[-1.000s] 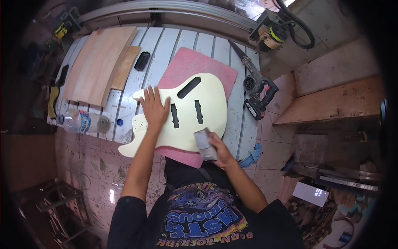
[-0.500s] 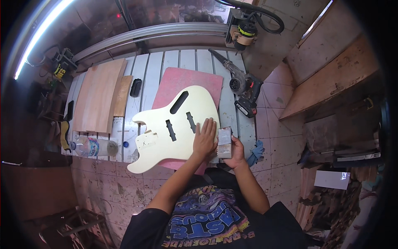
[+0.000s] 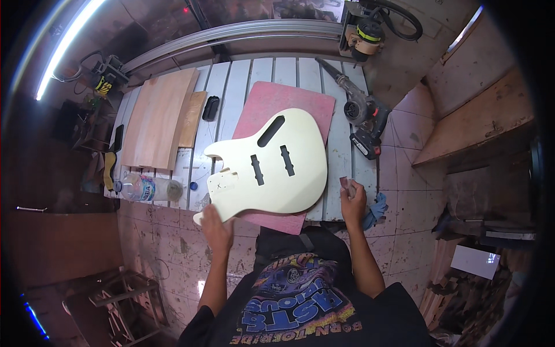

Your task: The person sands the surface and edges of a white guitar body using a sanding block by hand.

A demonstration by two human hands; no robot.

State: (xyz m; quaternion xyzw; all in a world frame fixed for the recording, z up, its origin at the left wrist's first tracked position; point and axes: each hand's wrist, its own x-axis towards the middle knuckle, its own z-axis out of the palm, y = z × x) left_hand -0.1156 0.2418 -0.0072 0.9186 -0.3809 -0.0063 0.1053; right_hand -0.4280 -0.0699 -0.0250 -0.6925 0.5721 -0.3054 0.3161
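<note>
A cream-coloured electric guitar body lies flat, its neck pocket toward the left and dark routed cavities in its face. My left hand is at the tip of the near horn, its fingers smeared by motion, so whether they grip the edge cannot be told. Off the right side of the body, my right hand is closed around a worn sanding block, now tilted so that only a small part shows. Beneath the body is a pink sheet.
A slatted white table carries wooden boards, a black plastic piece, a clear bottle and a blue cap. A cordless blower lies at far right; a blue cloth hangs by the right edge.
My left hand has moved left from the body's broad end to its near horn. My right hand has turned the sanding block and drawn it off the body's edge. The view has shifted.
</note>
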